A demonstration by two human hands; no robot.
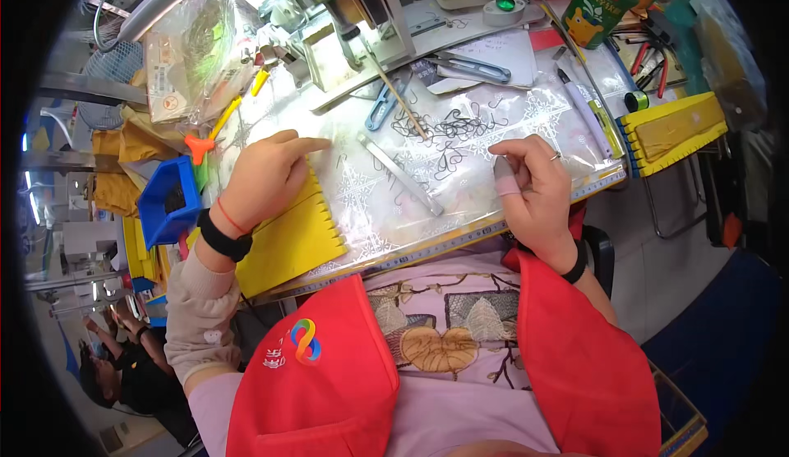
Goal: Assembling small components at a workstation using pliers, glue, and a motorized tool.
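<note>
My left hand [267, 173] is over the notched edge of a yellow board [292, 239], its index finger reaching right and its other fingers curled. Anything between its fingertips is too small to make out. To the right, my right hand [534, 186] has thumb and index finger bent together, the thumb wearing a grey and pink cover. What it pinches, if anything, does not show. Between and beyond the hands lies a loose pile of dark fish hooks [460, 126] on a clear sheet with white snowflake patterns. A flat whitish bar [400, 175] lies slantwise beside them.
A lamp-lit metal machine [349, 30] with a thin wooden stick stands at the back. Blue-handled tools [477, 66], pens [583, 108] and a green can [600, 5] lie beyond. A blue bin [168, 202] is left; another yellow board [678, 132] is right. A tape measure [485, 233] runs along the front edge.
</note>
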